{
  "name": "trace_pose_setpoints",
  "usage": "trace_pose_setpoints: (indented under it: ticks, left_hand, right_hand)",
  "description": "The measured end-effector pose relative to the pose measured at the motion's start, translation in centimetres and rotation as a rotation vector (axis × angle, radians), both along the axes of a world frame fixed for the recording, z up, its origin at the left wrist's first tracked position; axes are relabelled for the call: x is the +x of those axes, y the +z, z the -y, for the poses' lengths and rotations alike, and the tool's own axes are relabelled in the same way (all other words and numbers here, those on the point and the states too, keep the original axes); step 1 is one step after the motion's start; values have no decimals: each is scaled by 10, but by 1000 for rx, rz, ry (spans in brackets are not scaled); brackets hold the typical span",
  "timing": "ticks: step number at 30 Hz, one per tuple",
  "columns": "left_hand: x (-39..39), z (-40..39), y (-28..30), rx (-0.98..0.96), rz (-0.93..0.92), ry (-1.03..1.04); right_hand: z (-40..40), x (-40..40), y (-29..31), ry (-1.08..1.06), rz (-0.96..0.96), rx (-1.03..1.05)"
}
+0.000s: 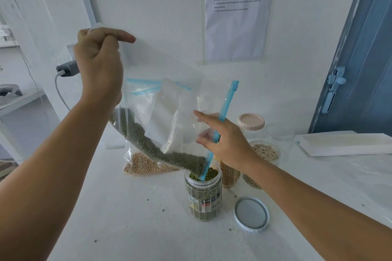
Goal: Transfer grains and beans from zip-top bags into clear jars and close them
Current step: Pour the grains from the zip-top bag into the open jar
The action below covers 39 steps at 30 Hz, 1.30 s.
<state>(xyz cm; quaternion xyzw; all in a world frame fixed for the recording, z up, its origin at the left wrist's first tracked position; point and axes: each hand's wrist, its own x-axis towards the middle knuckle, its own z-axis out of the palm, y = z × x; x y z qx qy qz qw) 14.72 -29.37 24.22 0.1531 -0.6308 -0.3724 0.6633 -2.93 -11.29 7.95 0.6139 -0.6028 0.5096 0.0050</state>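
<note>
Pouring is under way: left hand (99, 65) pinches the bag (152, 82) bottom high; right hand (222, 142) grips its blue zip edge, mouth below it in the jar (203, 195); next, probably shake remaining beans (148, 144) down, then fit lid (251, 214).

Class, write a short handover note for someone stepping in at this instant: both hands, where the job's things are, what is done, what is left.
Left hand pinches the raised bottom corner of the clear zip-top bag of green beans. Right hand grips its blue zip edge over the clear labelled jar.
Beans are pouring; the jar looks nearly full.
The white round lid lies on the white table right of the jar.
Left: empty the bag, fit the lid. The bag of tan beans behind is unpoured.
</note>
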Motion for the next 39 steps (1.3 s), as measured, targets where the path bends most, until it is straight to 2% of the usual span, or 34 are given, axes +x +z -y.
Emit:
trace_pose_setpoints:
  ticks: [8,39]
  left_hand:
    - [4,2,15,-26,-29,24]
    - [-4,-23,11,-127,30,34]
  right_hand:
    - [5,7,7,25,40,-38]
    - [0,2,-4,1,68,0]
